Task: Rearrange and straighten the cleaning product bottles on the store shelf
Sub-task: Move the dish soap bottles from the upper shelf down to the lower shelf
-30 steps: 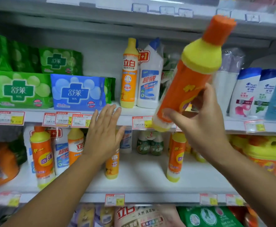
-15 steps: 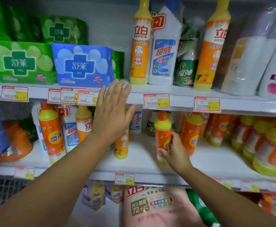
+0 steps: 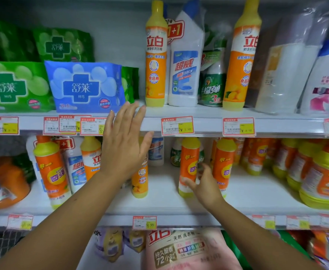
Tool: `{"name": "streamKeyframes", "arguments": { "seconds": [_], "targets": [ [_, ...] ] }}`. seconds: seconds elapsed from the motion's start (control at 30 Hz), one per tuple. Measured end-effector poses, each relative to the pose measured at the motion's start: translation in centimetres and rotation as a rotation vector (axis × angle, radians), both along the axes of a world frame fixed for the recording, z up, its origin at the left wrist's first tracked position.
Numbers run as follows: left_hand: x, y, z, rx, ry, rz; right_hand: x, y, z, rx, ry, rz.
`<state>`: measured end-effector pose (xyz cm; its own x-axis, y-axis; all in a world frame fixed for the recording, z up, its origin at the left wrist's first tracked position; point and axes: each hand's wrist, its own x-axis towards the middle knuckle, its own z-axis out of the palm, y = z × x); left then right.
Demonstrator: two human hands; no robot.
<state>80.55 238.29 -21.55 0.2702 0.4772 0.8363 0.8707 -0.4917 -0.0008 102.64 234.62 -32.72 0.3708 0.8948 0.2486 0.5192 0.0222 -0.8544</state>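
Note:
An orange dish-soap bottle [image 3: 189, 162] with a yellow shoulder stands upright on the middle shelf [image 3: 257, 201], beside a matching bottle [image 3: 223, 164]. My right hand [image 3: 203, 185] is at its lower right, fingers spread; the thumb lies against the bottle's base and the fingers are off it. My left hand [image 3: 124, 145] is raised flat and open in front of the upper shelf edge [image 3: 208, 126], holding nothing. It partly hides a small yellow-orange bottle [image 3: 140, 182]. Another orange bottle [image 3: 50, 172] stands further left.
On the upper shelf stand two tall yellow-orange bottles [image 3: 156, 55] [image 3: 241, 59], a white toilet cleaner [image 3: 185, 65] and green and blue soft packs [image 3: 85, 86]. Large orange jugs [image 3: 323, 178] fill the middle shelf's right end. A pink detergent bag [image 3: 181, 252] lies below.
A second ago my right hand held the orange bottle up high. It brought it down onto the middle shelf and has now loosened its fingers from it. The left hand stayed raised.

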Motion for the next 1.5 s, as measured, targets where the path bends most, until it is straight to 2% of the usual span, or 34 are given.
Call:
{"name": "streamKeyframes", "arguments": {
  "seconds": [0.13, 0.33, 0.43, 0.57, 0.7, 0.87, 1.03, 1.23, 1.37, 1.5],
  "targets": [
    [0.0, -0.4, 0.2, -0.022, 0.013, 0.006, -0.7, -6.6, 3.6, 0.302, -0.07, 0.009],
    [0.2, -1.0, 0.8, -0.067, 0.058, 0.056, 0.4, -10.7, 15.9, 0.666, -0.218, -0.029],
    [0.3, -1.0, 1.4, -0.067, 0.114, 0.055, 3.0, -8.0, 21.0, 0.66, -0.312, -0.138],
    [0.3, -0.6, 2.0, -0.066, 0.142, 0.045, 5.4, -3.2, 23.9, 0.5, -0.417, -0.25],
    [0.2, 0.0, 1.7, -0.043, 0.151, 0.012, 5.8, -0.4, 24.4, 0.396, -0.315, -0.302],
    [0.1, 0.3, 1.4, -0.045, 0.156, 0.028, 6.4, 1.9, 23.9, 0.267, -0.29, -0.414],
    [0.1, 0.3, 1.3, -0.04, 0.152, 0.033, 5.9, -0.1, 23.9, 0.429, -0.194, -0.254],
    [0.1, 0.1, 1.3, -0.046, 0.162, 0.045, 3.0, -8.0, 24.5, 0.681, -0.12, -0.043],
    [0.3, -0.2, 1.4, -0.033, 0.156, 0.048, 2.1, -13.7, 22.0, 0.659, -0.091, -0.001],
    [0.5, -0.4, 1.4, -0.027, 0.143, 0.068, 3.7, -15.8, 14.0, 0.55, -0.047, -0.045]
  ]
}}
